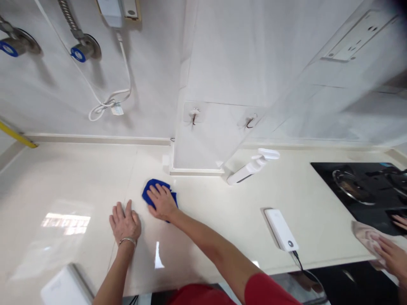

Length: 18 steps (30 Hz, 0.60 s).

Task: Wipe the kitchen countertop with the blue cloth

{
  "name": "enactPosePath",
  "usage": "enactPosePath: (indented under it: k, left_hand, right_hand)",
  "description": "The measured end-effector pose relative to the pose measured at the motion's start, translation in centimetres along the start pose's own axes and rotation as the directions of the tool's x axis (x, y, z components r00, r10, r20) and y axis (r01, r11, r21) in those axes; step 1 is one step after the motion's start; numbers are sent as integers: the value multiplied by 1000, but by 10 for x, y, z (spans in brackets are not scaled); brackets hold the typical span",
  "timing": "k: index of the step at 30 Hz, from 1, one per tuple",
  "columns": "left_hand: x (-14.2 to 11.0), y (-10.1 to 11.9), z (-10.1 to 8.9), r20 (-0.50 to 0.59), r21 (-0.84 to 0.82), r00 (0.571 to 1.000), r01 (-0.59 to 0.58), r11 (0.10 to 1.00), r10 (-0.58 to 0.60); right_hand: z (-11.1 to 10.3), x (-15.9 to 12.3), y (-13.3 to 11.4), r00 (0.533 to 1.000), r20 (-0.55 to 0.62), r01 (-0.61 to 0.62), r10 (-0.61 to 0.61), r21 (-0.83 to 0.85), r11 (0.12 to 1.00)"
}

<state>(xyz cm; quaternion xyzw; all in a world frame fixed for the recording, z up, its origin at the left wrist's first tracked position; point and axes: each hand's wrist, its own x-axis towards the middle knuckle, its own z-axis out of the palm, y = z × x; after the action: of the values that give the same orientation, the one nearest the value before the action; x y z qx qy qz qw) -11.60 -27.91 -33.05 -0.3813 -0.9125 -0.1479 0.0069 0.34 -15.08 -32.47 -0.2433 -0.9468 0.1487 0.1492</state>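
My right hand presses a folded blue cloth against the white countertop, just left of the wall corner's foot. Its fingers rest over the cloth, and blue edges show around them. To the left, my left hand lies flat on the same surface with its fingers spread, holding nothing. A bracelet circles that wrist. Beyond my right arm, a white spray bottle stands by the wall.
A white power bank with a black cable lies right of centre. Another white device sits at the lower left. At right, a co-worker's hand holds a pale cloth beside the black gas hob. Hooks hang on the wall.
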Motion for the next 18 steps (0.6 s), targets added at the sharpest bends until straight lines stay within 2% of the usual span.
enactPosePath:
  k: [3, 5, 9, 11, 14, 18]
  left_hand:
    - [1, 0, -2, 16, -4, 1000, -5, 1000, 5]
    - [1, 1, -4, 15, -14, 1000, -15, 1000, 16]
    - [0, 5, -6, -13, -59, 999, -31, 998, 30]
    - [1, 6, -7, -14, -82, 999, -49, 995, 48]
    - [2, 8, -6, 8, -88, 999, -47, 995, 48]
    - [3, 9, -4, 11, -58, 1000, -18, 998, 19]
  right_hand:
    - [2, -31, -33, 991, 55, 116, -119, 56, 992]
    - [-3, -62, -44, 987, 78, 133, -139, 72, 988]
    - [-21, -130, -38, 988, 114, 96, -105, 82, 992]
    - [-33, -164, -25, 992, 116, 31, -41, 87, 996]
    - [-51, -219, -2, 988, 53, -148, 145, 54, 988]
    - [-70, -286, 32, 918, -81, -394, 388, -72, 916]
